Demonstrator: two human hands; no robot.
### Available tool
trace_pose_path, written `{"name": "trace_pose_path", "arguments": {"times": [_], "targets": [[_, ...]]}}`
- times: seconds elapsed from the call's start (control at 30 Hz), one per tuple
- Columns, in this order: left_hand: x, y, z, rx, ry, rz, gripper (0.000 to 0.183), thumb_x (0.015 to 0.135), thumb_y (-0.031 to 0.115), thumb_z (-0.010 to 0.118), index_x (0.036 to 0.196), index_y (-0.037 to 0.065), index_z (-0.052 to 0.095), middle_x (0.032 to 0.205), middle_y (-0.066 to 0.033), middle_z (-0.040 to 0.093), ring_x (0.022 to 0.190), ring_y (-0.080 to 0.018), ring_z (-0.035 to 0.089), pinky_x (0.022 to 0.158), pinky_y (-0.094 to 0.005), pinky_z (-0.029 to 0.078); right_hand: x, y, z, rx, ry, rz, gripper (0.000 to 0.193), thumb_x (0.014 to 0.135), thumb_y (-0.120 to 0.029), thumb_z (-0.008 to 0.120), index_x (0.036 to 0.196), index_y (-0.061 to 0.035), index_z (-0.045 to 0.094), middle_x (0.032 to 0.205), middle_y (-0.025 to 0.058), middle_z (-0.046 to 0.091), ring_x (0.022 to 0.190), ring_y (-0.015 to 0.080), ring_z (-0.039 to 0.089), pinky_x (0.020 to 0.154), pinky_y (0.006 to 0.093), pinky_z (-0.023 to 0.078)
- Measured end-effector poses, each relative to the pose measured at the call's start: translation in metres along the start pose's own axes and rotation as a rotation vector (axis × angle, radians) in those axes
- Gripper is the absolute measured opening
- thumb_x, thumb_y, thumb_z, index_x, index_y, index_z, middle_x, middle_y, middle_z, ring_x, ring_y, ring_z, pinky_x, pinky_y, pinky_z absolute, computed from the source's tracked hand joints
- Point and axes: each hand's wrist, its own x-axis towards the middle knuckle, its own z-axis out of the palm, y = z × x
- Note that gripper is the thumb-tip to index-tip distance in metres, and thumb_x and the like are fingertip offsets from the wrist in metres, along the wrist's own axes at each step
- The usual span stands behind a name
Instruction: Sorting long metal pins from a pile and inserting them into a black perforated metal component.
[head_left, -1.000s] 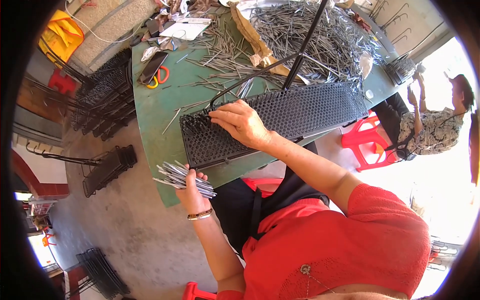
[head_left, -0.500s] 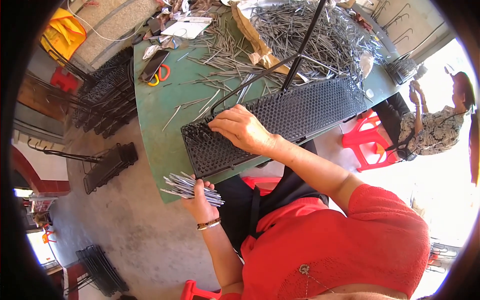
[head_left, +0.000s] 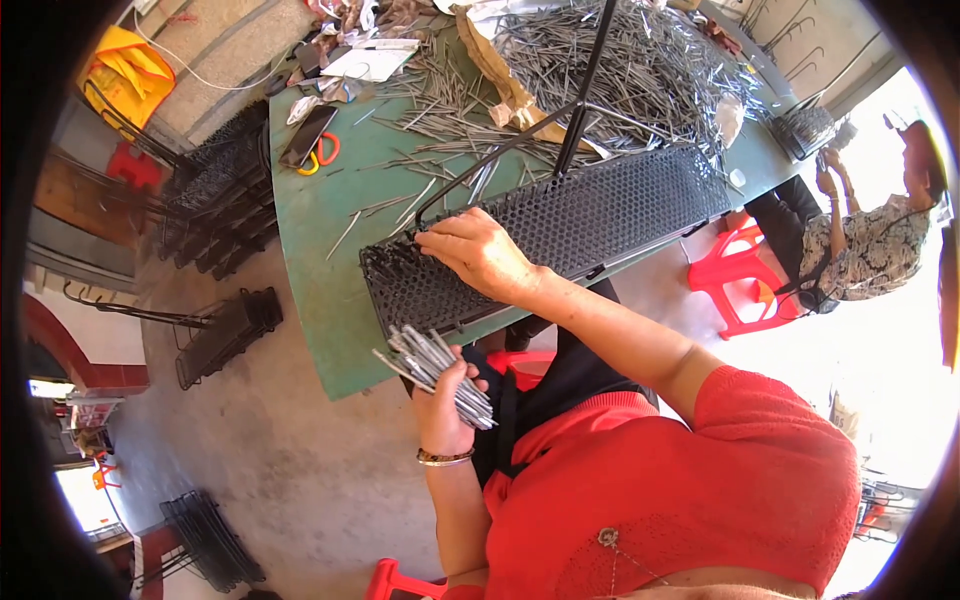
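A bundle of thin silvery metal rods point(head_left: 430, 355) is gripped in my left hand point(head_left: 446, 408), at the near left corner of a long black rack point(head_left: 600, 225) full of round holes. That rack lies slantwise along the near edge of the green table. Over its left part is my right hand point(head_left: 483, 255), fingertips pressed together and pointing down at the holes. Whatever these fingertips pinch is hidden. Dark upright ends stick out of the holes at the rack's left end. A bent black metal frame point(head_left: 578, 125) rises from its far side.
A large heap of loose rods point(head_left: 620, 75) covers the back of the green table point(head_left: 320, 235), with torn brown paper point(head_left: 500, 80) across it. Scissors point(head_left: 322, 155) and a phone point(head_left: 308, 137) lie far left. Similar racks point(head_left: 228, 335) stand on the floor. Another person point(head_left: 870, 235) sits at right beside a red stool point(head_left: 735, 275).
My left hand has moved right and slightly down with the rods, which now tilt more steeply. My right hand stays at nearly the same spot over the rack.
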Motion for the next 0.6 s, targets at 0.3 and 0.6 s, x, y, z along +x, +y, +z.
{"name": "trace_pose_path", "arguments": {"times": [0.3, 0.6], "targets": [[0.002, -0.011, 0.010, -0.064, -0.040, -0.094, 0.027, 0.082, 0.006, 0.060, 0.107, -0.001, 0.054, 0.088, -0.0050, 0.058, 0.079, -0.0134, 0.058, 0.067, -0.0309, 0.056, -0.006, -0.027, -0.025, 0.190, -0.067, 0.165, 0.016, 0.078, -0.018, 0.068, 0.086, -0.0045, 0.066, 0.078, 0.0083, 0.060, 0.069, 0.0244, 0.058, 0.065, 0.0367, 0.045], [0.007, 0.000, 0.010, -0.075, -0.163, -0.063, 0.021, 0.085, 0.001, 0.054, 0.106, 0.000, 0.053, 0.098, -0.0065, 0.058, 0.086, -0.0173, 0.062, 0.073, -0.0359, 0.058, -0.018, -0.039, -0.031, 0.790, -0.603, 0.726, 0.026, 0.081, -0.025, 0.068, 0.083, 0.0006, 0.070, 0.063, 0.0076, 0.063, 0.058, 0.0130, 0.058, 0.054, 0.0293, 0.046]]}}
